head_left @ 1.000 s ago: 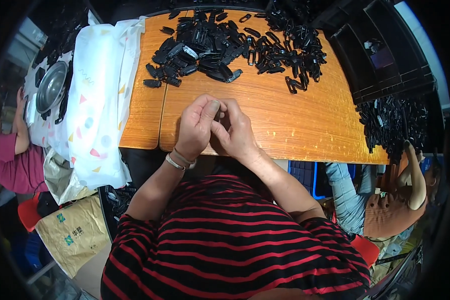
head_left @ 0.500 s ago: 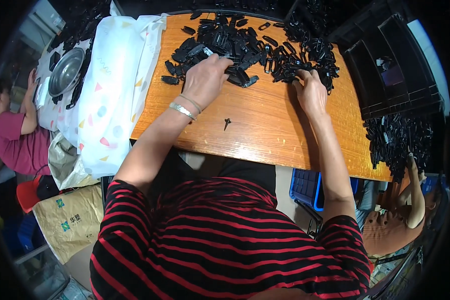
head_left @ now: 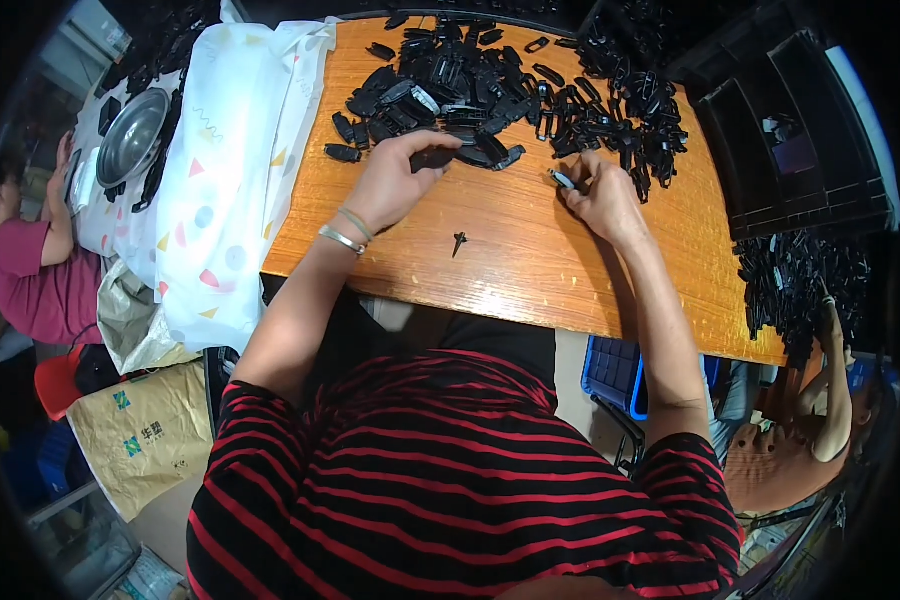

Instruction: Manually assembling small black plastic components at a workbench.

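A heap of black plastic parts (head_left: 440,75) covers the far middle of the wooden table (head_left: 510,265). At its near edge my left hand (head_left: 395,180) is curled, thumb and fingers around a dark piece that looks like one of these parts (head_left: 432,159); its outline is partly hidden. To the right, my right hand (head_left: 606,200) pinches a small black part with a shiny pale face (head_left: 562,179), held just in front of a second heap of narrow, frame-like black parts (head_left: 595,125). One small dark pointed piece (head_left: 459,244) lies alone near the front edge.
Patterned white sheeting (head_left: 220,170) borders the table's left side, with a metal bowl (head_left: 133,138) beyond. Black bins (head_left: 795,150) and another black pile (head_left: 800,285) stand at right. One person (head_left: 45,270) sits at left, another (head_left: 790,455) at right. A blue crate (head_left: 610,375) is below.
My left hand has drawn back from the heap toward me and left. My right hand has come off the right heap, slightly nearer and leftward, with a small part now showing in its fingers.
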Demonstrator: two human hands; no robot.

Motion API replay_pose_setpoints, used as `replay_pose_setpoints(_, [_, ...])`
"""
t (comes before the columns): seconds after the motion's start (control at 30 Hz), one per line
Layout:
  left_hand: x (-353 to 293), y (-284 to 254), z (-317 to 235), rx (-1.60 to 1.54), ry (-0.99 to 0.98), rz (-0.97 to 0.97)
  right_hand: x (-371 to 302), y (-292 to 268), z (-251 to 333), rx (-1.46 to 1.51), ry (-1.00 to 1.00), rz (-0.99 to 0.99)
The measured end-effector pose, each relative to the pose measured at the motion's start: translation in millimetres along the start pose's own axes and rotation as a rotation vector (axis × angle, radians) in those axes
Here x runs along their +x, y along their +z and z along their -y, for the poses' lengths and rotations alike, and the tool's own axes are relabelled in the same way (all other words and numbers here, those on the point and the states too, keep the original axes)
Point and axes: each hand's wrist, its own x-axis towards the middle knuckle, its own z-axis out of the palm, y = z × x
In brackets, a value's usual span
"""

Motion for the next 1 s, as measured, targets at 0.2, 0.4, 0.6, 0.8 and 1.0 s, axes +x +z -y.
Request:
replay_pose_setpoints(0.2, [-16.4,-9.4,-22.6,-0.744,-0.413,0.137,-16.8,22.3,39.5,0.647,0.114,0.098])
replay_pose_setpoints(0.4, [-21.7,10.5,-40.5,-0.830,-0.327,-0.067,-30.8,37.4,79.7,0.914,0.019,-0.054])
replay_pose_setpoints(0.6, [-30.0,23.8,-46.9,-1.018,-0.367,-0.074,-40.0,46.0,98.8,0.752,-0.128,-0.244])
replay_pose_setpoints(0.8, [-36.8,27.3,-46.4,-0.932,-0.393,-0.047,-42.8,48.5,99.2,0.941,-0.082,-0.208])
replay_pose_setpoints(1.0, [-39.4,18.6,-44.0,-0.873,-0.420,-0.081,-43.3,42.0,98.8,0.953,-0.088,-0.168])
